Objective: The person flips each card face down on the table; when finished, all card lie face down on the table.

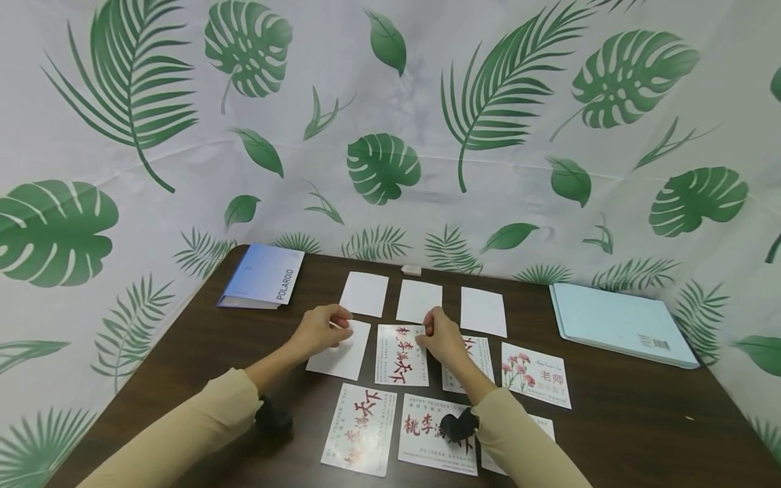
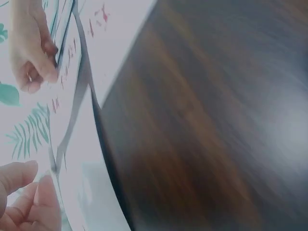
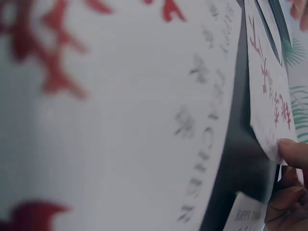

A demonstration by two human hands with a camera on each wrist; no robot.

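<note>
My right hand [image 1: 444,335] pinches the upper right edge of a card with red Chinese characters [image 1: 393,362] between thumb and fingers. In the right wrist view, the thumb [image 3: 292,153] lies on that card's corner and the other fingers are below it. My left hand [image 1: 320,330] hovers by the upper left of a blank white card [image 1: 343,359], its fingers loosely bent. The left wrist view has its thumb [image 2: 19,175] apart from the fingers, with nothing between them. Another red-character card [image 1: 482,352] is partly hidden behind the right forearm.
Several blank cards [image 1: 364,295] form the back row. A flower card [image 1: 537,373] lies right; red-character cards [image 1: 360,427] lie in front, one mostly covered by the right sleeve. A blue POLAROID album [image 1: 262,271], a light blue folder [image 1: 622,322] and a small white block [image 1: 411,270] edge the table.
</note>
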